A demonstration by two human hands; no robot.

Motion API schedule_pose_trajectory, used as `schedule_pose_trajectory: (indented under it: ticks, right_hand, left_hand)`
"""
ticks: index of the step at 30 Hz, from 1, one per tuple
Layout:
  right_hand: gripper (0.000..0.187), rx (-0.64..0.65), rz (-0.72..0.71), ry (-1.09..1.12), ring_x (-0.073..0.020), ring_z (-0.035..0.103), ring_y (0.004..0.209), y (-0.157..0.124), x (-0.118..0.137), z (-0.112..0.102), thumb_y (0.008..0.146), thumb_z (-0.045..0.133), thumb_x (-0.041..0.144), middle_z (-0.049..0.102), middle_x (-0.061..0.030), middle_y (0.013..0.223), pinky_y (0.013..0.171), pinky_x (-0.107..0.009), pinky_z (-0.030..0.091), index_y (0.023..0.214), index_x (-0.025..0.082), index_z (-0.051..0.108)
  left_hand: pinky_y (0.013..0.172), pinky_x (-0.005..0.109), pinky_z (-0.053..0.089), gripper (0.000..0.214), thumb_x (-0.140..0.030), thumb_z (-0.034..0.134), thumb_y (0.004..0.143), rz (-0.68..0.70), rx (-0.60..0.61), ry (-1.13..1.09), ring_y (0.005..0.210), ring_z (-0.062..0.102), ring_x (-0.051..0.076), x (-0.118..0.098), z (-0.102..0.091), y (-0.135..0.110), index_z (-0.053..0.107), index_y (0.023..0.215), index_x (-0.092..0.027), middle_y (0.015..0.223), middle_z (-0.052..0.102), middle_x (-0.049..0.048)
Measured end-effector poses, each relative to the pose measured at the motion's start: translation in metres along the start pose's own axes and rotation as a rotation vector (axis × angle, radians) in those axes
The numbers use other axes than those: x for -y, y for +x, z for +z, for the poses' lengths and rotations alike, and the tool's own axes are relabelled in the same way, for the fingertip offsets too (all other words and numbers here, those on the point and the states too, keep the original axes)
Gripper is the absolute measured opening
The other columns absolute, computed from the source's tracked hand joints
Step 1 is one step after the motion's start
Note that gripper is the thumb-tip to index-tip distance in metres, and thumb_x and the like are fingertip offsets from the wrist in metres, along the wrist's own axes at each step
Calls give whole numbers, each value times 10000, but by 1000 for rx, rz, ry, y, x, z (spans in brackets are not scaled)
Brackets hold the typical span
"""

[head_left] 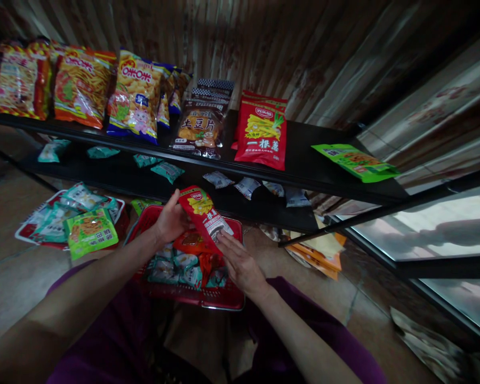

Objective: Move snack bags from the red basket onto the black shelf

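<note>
A red snack bag [202, 209] with yellow sticks printed on it is held tilted between my two hands. My left hand [173, 220] grips its upper left edge, the thumb near the top corner. Against its lower right side lie the fingers of my right hand [240, 264]. Below the bag stands a red basket [224, 301] with several teal packets [192, 276] and an orange packet [192, 243] inside. On the black shelf [304, 165] ahead, a matching red bag [263, 130] stands upright.
Noodle snack bags [82, 88], a blue-and-yellow bag [135, 98] and a brown bag [202, 125] line the upper shelf. A green bag [356, 161] lies flat there. Small packets rest on the lower shelf [188, 186]. A second basket [122, 205] sits left; orange packages [324, 258] lie right.
</note>
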State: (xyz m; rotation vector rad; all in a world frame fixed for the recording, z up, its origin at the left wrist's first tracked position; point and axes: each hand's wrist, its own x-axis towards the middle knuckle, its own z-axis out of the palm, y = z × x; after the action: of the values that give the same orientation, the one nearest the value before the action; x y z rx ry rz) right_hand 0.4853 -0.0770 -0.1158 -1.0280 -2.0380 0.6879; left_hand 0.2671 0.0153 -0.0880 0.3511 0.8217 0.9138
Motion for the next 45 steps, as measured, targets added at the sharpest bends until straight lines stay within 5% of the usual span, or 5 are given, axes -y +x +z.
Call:
schedule_pose_trajectory:
  ticks: [6, 17, 31, 38, 45]
  right_hand:
    - [363, 51, -137, -348, -255, 385, 1335, -5, 5, 16, 876, 434, 75, 569, -151, 1289, 1023, -444, 480, 1197, 141, 589]
    - [136, 123, -154, -461, -219, 554, 1019, 4, 22, 33, 873, 519, 150, 646, -83, 951, 856, -342, 552, 933, 172, 639]
    - [183, 125, -246, -359, -232, 536, 1090, 8, 24, 27, 851, 585, 276, 641, -90, 1100, 918, -372, 498, 994, 174, 636]
    - [320, -528, 522, 191, -229, 601, 980, 32, -3, -15, 812, 586, 452, 672, -86, 1031, 888, -426, 469, 1020, 214, 637]
    - [337, -439, 827, 1037, -169, 655, 668, 49, -2, -26, 561, 799, 461, 729, -24, 705, 645, -279, 510, 755, 199, 714]
  left_hand:
    - [828, 363, 530, 313, -89, 557, 816, 46, -53, -54, 828, 680, 216, 12, -3, 2, 577, 1129, -84, 952, 703, 125]
    - [935, 400, 482, 385, -285, 526, 891, -80, 115, -141, 1007, 646, 251, 16, -5, 4, 517, 1226, -96, 1070, 680, 148]
    - [919, 425, 504, 384, -256, 571, 867, -22, 29, -95, 977, 661, 261, 24, -13, 9, 552, 1199, -64, 1059, 683, 172]
    - [922, 382, 504, 335, -217, 501, 904, -149, 72, -38, 959, 674, 236, 23, -3, -3, 568, 1197, -71, 1010, 705, 162]
    - [960, 368, 474, 318, -227, 578, 863, -236, 135, 93, 947, 680, 234, 33, -2, -10, 615, 1132, -63, 936, 726, 146]
